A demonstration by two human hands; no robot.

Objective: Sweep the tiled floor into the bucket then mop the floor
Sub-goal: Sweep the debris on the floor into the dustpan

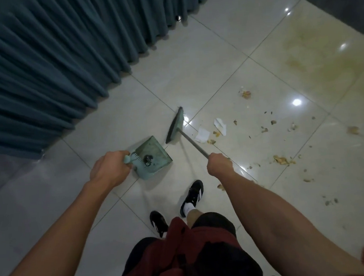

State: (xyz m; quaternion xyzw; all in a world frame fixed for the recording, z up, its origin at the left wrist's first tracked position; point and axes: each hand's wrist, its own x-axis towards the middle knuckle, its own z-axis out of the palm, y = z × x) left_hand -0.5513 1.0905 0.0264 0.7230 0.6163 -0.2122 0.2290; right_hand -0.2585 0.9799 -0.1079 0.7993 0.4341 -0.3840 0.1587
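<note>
Left hand: grip closed around the handle of a pale green plastic dustpan, held low over the glossy cream tiled floor.
Dustpan contents: a small dark clump (possibly dust; too blurred to tell).
Right hand: grip closed around the grey metal pole of a green-headed broom.
Broom head: just beyond the dustpan's mouth, on the floor.
Debris: white paper scraps and brown crumbs scattered to the right.
Curtain: teal pleated curtain at left.
</note>
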